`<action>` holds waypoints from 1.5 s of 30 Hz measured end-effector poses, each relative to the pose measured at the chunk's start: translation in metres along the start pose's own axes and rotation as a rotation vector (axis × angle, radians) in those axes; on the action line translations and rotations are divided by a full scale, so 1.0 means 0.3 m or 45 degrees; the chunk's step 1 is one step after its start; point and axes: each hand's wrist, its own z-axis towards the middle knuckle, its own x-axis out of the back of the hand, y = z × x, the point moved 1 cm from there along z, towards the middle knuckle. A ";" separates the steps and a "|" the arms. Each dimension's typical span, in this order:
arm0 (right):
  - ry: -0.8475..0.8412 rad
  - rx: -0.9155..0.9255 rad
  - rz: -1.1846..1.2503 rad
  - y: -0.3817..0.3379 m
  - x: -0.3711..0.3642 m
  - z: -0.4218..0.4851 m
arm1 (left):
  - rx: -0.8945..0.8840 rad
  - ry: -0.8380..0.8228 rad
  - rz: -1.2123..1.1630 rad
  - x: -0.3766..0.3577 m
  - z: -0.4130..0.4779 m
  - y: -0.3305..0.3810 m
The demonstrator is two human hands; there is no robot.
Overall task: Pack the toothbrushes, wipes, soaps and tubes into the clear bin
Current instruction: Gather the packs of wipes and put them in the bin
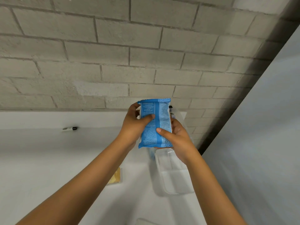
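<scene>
Blue wipes pack (155, 123) held in both hands above the clear bin (176, 181).

Left hand (132, 127) clasping the left edge with thumb across the printed back, right hand (176, 137) clasping the lower right corner, fingers of both closed on the pack. Probably soft and light, with slippery film that can bend in the middle, so better gripped at both long edges, not at the crimped ends. Near end of the bin seemingly bare; farther part mostly hidden behind the pack, only something bluish and a dark small piece showing, not possible to name. Yellowish soap bar (116, 177) and small tube (70, 128) lying on the white table (48, 159), well apart from the bin.
</scene>
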 end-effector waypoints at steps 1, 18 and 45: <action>0.020 0.020 0.029 0.000 0.014 -0.001 | -0.014 -0.013 0.025 -0.018 0.005 0.002; 0.457 -0.102 -0.469 0.038 0.270 0.152 | -0.505 -0.831 1.451 -0.118 0.116 -0.250; -0.168 -0.240 -1.523 0.219 0.052 0.340 | -0.489 -0.858 1.700 -0.016 0.130 -0.303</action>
